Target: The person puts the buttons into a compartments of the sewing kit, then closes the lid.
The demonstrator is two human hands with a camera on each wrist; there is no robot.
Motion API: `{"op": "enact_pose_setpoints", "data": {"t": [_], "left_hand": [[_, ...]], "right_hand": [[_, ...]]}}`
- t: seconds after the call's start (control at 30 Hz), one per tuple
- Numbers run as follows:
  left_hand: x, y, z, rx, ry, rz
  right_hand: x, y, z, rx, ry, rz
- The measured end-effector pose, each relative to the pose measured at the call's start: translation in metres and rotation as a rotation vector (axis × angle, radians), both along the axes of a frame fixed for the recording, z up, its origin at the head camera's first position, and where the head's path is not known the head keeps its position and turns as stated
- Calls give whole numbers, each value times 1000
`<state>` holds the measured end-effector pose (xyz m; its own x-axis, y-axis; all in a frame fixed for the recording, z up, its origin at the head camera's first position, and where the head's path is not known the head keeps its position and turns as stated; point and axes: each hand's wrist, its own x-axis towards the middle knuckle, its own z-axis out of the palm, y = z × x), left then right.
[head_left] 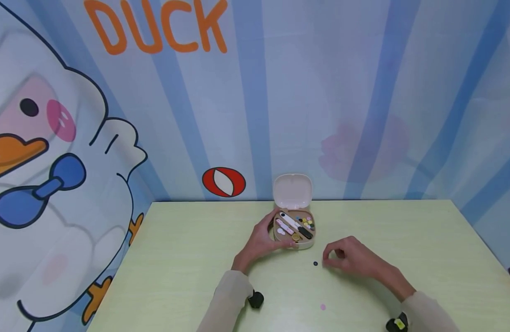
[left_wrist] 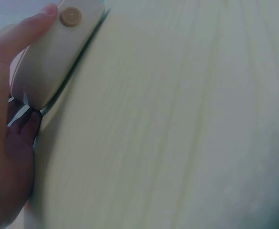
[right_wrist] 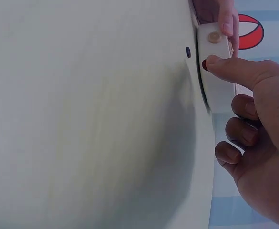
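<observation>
My left hand (head_left: 261,240) grips a small cream case (head_left: 305,246) by its left side, the thumb along its front. The case's white lid (head_left: 293,191) is raised. Inside lie a white-and-black stick-shaped tool (head_left: 295,224), a pink-and-white piece (head_left: 284,226), a round gold piece (head_left: 295,237) and several coloured buttons (head_left: 307,222). My right hand (head_left: 356,259) is right of the case, pinching a small dark red piece (right_wrist: 205,65) between thumb and forefinger; its kind is mostly hidden. A small dark button (head_left: 315,263) lies on the table just left of those fingertips.
A small pink disc (head_left: 323,307) lies on the pale wood-grain table (head_left: 176,267), nearer me. Behind the table's back edge hangs a blue striped cloth (head_left: 296,92) with a printed duck. A round tan stud (left_wrist: 71,17) sits on the case's front.
</observation>
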<state>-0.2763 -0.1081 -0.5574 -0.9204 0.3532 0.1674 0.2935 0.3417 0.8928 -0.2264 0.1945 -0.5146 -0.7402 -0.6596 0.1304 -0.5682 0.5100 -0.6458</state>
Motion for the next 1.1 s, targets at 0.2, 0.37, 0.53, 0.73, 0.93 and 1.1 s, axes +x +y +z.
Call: {"op": "enact_pose_setpoints", "data": {"t": [0.2, 0.37, 0.53, 0.73, 0.93, 1.1], "left_hand": [[0, 0, 0, -8, 4, -1], [0, 0, 0, -16, -1, 5], [-1, 0, 0, -9, 1, 2], [-1, 0, 0, -10, 1, 0], [0, 0, 1, -19, -6, 6], [0, 0, 1, -28, -8, 10]], "right_hand": [[-15, -1, 9, -16, -15, -36], [-32, -5, 19, -48, 14, -55], [-49, -10, 25, -81, 50, -56], [-67, -17, 26, -71, 35, -88], [-77, -27, 26, -56, -3, -122], [-85, -35, 25, -64, -21, -164]]}}
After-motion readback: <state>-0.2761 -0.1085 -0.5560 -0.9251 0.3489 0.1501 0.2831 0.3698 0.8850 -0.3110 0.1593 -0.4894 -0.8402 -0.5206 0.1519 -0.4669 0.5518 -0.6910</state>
